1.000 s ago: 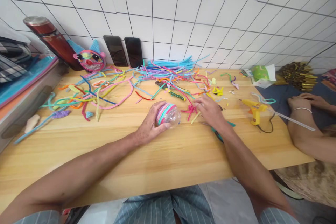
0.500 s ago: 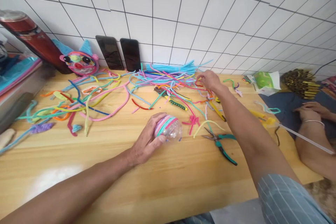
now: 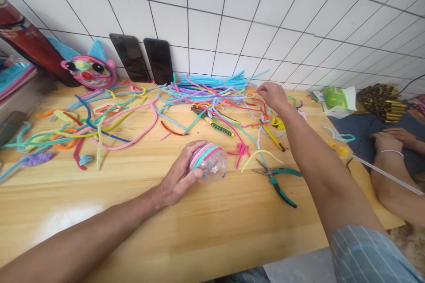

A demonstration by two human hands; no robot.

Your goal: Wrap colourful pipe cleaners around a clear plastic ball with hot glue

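My left hand point(image 3: 182, 172) is wrapped around a clear plastic bottle piece point(image 3: 215, 167), its left part banded with pink, teal and lilac pipe cleaners. It is held just above the table on its side. At the far side, my right hand point(image 3: 272, 96) has its fingertips pinched together beside the right end of a heap of pipe cleaners point(image 3: 212, 88). An orange strand lies against those fingertips; what sits between them is too small to make out. Long-nose pliers point(image 3: 274, 179) with teal handles lie spread below my right forearm. Yellow-green pliers point(image 3: 221, 129) rest before the heap.
Loose pipe cleaners point(image 3: 99, 135) cover the left of the table point(image 3: 159, 239). A pipe-cleaner face figure point(image 3: 91, 70), two phones point(image 3: 158, 62) and a red cylinder point(image 3: 29, 40) stand by the tiled wall. A yellow cutter point(image 3: 274, 138) lies under my right arm. Another person's hands point(image 3: 395, 141) rest at right.
My right hand has shifted slightly right along the end of the heap, its fingertips drawing closer together. My left hand still holds the bottle piece. The view has moved a little.
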